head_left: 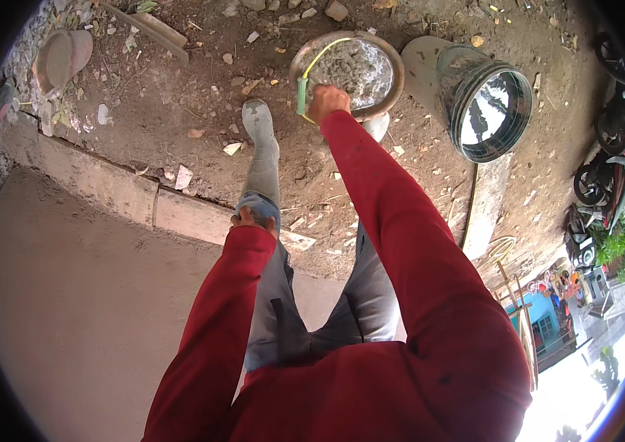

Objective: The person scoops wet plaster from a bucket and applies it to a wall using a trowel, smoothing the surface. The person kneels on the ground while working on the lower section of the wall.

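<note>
A round bucket [399,70] of wet grey mortar [353,70] stands on the dirt before my feet. Its yellow wire handle, with a green grip [302,96], leans over the left side. My right hand [329,103] is closed at the bucket's near left rim, just right of that grip; whatever its fingers hold is hidden beneath the fist. Bent down, I rest my left hand [253,219] on my left knee, with fingers apart over the trouser leg and nothing in them. A pale rubber boot [259,129] covers my left foot; the right boot [376,127] shows partly behind the bucket.
A tall dark drum [430,77] with reflecting water stands right of the bucket. Left lies another worn bucket [77,55]. A low concrete edge [99,173] borders smooth grey cement [84,272]. Planks [147,29], [488,195] and stones litter the dirt; motorcycles [611,177] stand far right.
</note>
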The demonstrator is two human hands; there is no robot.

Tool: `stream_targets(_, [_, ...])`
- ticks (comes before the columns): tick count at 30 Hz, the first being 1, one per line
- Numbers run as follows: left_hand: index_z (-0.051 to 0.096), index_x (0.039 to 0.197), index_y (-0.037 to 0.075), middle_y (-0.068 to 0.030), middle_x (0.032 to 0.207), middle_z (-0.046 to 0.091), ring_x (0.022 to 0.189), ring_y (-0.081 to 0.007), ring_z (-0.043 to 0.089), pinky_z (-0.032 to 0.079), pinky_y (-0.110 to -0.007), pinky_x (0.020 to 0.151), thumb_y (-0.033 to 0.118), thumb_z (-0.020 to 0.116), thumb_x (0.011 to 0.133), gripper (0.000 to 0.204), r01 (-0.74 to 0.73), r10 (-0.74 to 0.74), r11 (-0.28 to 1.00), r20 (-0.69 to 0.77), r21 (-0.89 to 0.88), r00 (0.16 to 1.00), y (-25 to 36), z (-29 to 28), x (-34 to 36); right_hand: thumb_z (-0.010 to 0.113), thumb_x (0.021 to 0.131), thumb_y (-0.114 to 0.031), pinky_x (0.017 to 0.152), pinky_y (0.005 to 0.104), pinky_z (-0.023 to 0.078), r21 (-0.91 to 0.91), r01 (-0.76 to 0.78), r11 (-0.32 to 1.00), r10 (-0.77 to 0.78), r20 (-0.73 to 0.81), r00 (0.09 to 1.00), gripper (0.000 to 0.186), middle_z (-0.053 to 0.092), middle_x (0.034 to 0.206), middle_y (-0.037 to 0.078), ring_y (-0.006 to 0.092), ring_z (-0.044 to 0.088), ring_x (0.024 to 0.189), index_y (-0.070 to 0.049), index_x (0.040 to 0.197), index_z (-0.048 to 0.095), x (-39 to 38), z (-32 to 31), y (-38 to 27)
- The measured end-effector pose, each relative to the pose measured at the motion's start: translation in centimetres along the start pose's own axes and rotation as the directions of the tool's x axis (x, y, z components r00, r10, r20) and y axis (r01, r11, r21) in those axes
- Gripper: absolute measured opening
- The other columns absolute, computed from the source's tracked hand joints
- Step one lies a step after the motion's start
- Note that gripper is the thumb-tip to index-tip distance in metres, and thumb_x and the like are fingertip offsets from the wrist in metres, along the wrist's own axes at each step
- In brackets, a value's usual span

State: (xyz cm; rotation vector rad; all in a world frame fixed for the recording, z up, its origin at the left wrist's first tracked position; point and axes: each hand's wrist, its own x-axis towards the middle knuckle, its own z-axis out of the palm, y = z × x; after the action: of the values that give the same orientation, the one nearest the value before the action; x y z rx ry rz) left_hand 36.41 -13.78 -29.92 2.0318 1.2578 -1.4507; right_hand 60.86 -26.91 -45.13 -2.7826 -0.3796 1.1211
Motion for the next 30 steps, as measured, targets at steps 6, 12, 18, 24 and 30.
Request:
stream_targets(6, [0.039, 0.126, 0.011, -0.0202, 0.121, 0.044, 0.106, -0.0378, 0.054, 0.047, -0.044, 0.088, 0.034, 0.075, 0.072, 0.069, -0.021, 0.021, 0.999, -0.013, -0.048, 1.000, -0.4, 0.5, 0.2, 0.062, 0.068, -0.010, 0.082, 0.0424, 0.052, 0.061, 0.083, 0.995, -0.083, 0.003, 0.997, 0.026, 0.066, 0.091, 0.022, 0.0349, 0.065, 0.090, -0.003, 0.093, 0.068, -0.9, -3.2, 6.5])
stream_targets(12, [0.038, 0.128, 0.010, -0.0203, 0.121, 0.044, 0.107, -0.0384, 0.053, 0.047, -0.044, 0.089, 0.035, 0.075, 0.073, 0.071, 0.001, -0.001, 1.000, -0.010, -0.018, 1.000, -0.2, 0.6, -0.7, 0.059, 0.061, -0.005, 0.073, 0.0451, 0.052, -0.060, 0.386, 0.921, -0.381, 0.086, 0.921, 0.031, 0.065, 0.078, 0.021, 0.0361, 0.064, 0.079, -0.001, 0.091, 0.066, -2.1, -3.1, 7.6])
stream_targets(18, [0.038, 0.128, 0.010, -0.0204, 0.121, 0.045, 0.109, -0.0394, 0.053, 0.047, -0.045, 0.090, 0.037, 0.074, 0.073, 0.071, 0.029, -0.029, 1.000, 0.029, -0.006, 0.999, 0.2, 0.2, -1.2, 0.059, 0.066, -0.007, 0.072, 0.0432, 0.054, -0.124, 0.292, 0.948, -0.302, -0.071, 0.951, 0.016, 0.066, 0.076, 0.018, 0.0348, 0.066, 0.073, -0.004, 0.079, 0.066, -1.8, 1.3, 6.1])
stream_targets(24, [0.039, 0.126, 0.012, -0.0201, 0.120, 0.045, 0.104, -0.0394, 0.056, 0.048, -0.046, 0.088, 0.037, 0.074, 0.072, 0.069, -0.011, 0.011, 1.000, -0.029, -0.020, 1.000, -1.4, 2.6, -0.2, 0.060, 0.066, -0.007, 0.075, 0.0416, 0.053, -0.086, 0.227, 0.970, -0.233, -0.077, 0.969, 0.024, 0.066, 0.078, 0.018, 0.0344, 0.066, 0.076, -0.004, 0.089, 0.066, -5.4, -6.5, 7.5])
stream_targets(30, [0.040, 0.125, 0.013, -0.0201, 0.119, 0.045, 0.105, -0.0392, 0.054, 0.048, -0.046, 0.087, 0.036, 0.075, 0.072, 0.067, 0.016, -0.015, 0.999, -0.027, 0.042, 1.000, 0.3, 1.3, 0.3, 0.061, 0.065, -0.007, 0.072, 0.0426, 0.052, -0.121, 0.171, 0.978, -0.185, -0.118, 0.976, 0.019, 0.066, 0.078, 0.020, 0.0351, 0.066, 0.075, -0.004, 0.084, 0.065, -0.8, 0.4, 10.4])
